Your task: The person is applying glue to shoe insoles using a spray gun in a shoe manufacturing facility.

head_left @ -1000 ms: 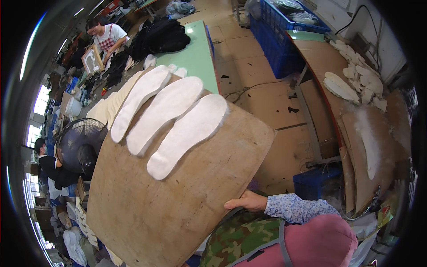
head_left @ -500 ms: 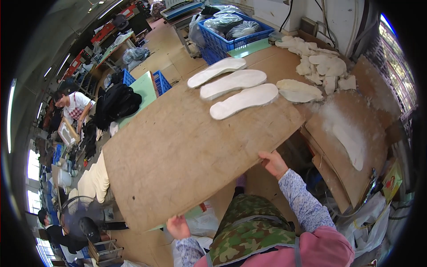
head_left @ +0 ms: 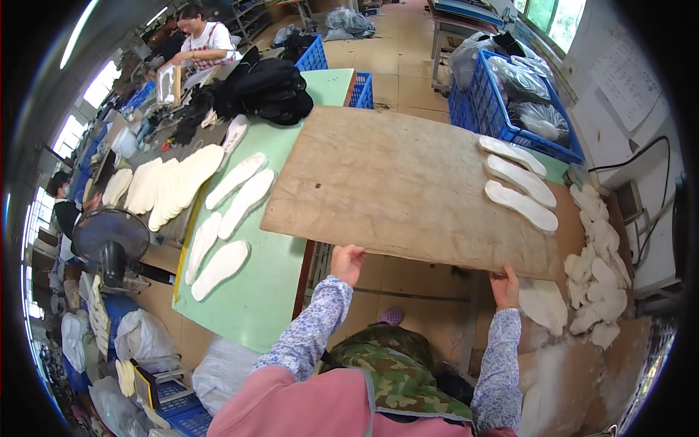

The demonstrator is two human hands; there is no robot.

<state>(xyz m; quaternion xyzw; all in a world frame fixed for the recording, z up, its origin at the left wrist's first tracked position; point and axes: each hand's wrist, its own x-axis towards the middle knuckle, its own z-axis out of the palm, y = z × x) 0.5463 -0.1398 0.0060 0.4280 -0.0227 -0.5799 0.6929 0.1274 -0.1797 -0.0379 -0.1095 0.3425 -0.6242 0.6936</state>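
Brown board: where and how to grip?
Likely the near long edge of the brown board, from the person's side, left hand and right hand apart: it's wide and flat, that edge is bare, and three white insoles occupy the right end.

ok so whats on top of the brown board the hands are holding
Three white insoles lie near the right end of the brown board. The board's surface directly beneath them cannot be seen.
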